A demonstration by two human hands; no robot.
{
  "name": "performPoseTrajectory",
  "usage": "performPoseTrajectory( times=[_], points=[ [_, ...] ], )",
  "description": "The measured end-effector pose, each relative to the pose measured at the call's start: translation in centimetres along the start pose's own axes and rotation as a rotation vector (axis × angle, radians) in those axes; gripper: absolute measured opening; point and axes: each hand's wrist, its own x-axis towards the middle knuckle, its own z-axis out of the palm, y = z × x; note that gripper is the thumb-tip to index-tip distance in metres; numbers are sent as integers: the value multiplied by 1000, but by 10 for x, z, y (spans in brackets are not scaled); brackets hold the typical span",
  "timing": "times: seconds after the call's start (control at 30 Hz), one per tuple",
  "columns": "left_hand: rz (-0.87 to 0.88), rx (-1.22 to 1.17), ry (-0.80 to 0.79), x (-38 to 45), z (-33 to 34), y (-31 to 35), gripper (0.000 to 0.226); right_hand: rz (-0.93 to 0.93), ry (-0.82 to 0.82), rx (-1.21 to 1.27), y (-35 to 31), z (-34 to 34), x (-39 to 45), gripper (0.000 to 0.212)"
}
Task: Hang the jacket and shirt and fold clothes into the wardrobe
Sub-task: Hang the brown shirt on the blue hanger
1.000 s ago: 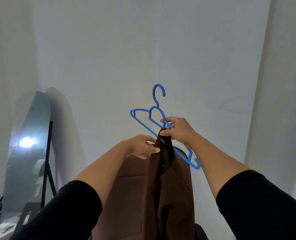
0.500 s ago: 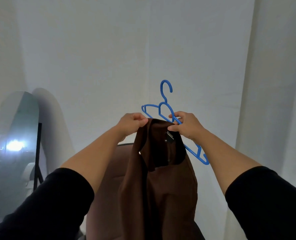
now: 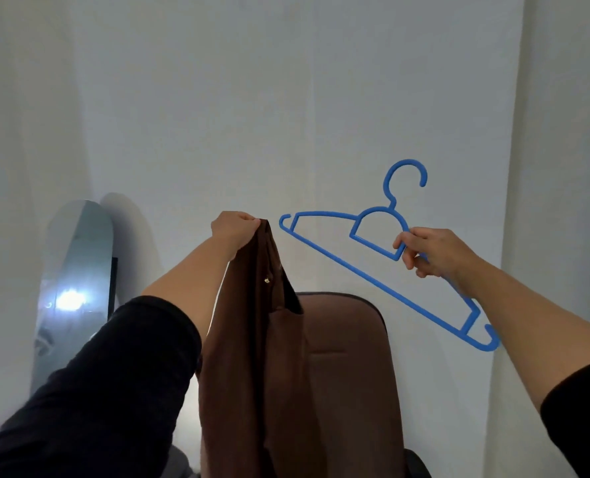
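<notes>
A brown jacket (image 3: 252, 367) hangs straight down in front of me, pinched at its top edge by my left hand (image 3: 234, 228). A dark lining shows at its collar. My right hand (image 3: 431, 251) grips a blue plastic hanger (image 3: 372, 270) near its centre, hook pointing up and the bar tilted down to the right. The hanger is held clear of the jacket, to its right, with a gap between them.
Behind the jacket stands a brown padded chair (image 3: 348, 357). A tall rounded mirror (image 3: 72, 291) leans against the white wall on the left and reflects a bright light. A white wall corner (image 3: 514, 167) runs down the right side.
My right hand let go of the jacket collar and drew the hanger away to the right. My left hand now holds the jacket alone, hanging narrower.
</notes>
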Motion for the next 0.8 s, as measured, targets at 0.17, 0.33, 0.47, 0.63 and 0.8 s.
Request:
performPoseTrajectory(
  times=[0.17, 0.33, 0.47, 0.63, 0.8],
  points=[
    [11, -3, 0, 0, -5, -5, 24, 19, -127, 39, -4, -6, -10, 34],
    [60, 91, 32, -4, -13, -9, 26, 26, -183, 43, -5, -9, -10, 35],
    [81, 36, 13, -4, -16, -13, 24, 11, -189, 23, -5, -7, -9, 35],
    [102, 14, -9, -7, -17, -8, 19, 0, -197, 37, -2, -1, -6, 35],
    [91, 4, -37, -9, -19, -8, 16, 4, -243, 64, -3, -6, -6, 35]
  ],
)
